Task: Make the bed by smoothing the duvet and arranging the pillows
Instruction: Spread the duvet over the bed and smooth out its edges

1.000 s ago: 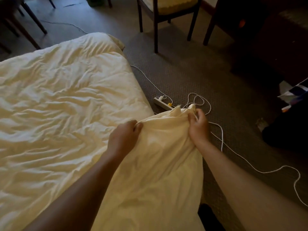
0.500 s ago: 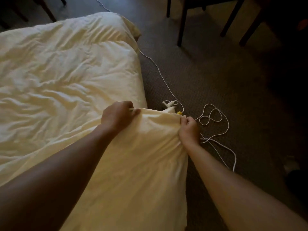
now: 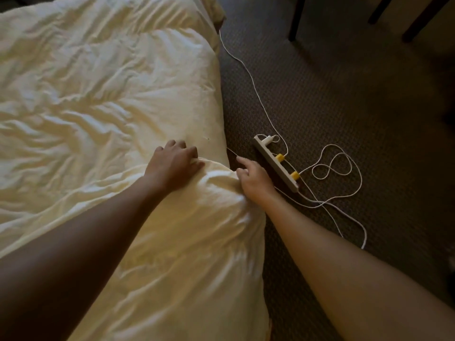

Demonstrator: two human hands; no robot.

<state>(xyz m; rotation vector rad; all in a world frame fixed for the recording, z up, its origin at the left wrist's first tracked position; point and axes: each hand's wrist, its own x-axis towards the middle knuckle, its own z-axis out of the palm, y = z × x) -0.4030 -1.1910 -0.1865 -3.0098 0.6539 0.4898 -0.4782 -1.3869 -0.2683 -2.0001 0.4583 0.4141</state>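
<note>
Pressing duvet [image 3: 103, 99] edge w/ loosely spread left hand [image 3: 172, 166], right hand [image 3: 253, 180] pinching its fold, person's risking snagging floor cable [image 3: 330, 168] nearby.

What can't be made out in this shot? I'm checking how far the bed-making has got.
- Pillows: none in the head view; the bed's far end is cut off by the top edge.
- Duvet near edge: cut off by the bottom edge.
- Right hand thumb: hidden behind a duvet fold.
- Left hand palm: faces down, out of sight.
</note>
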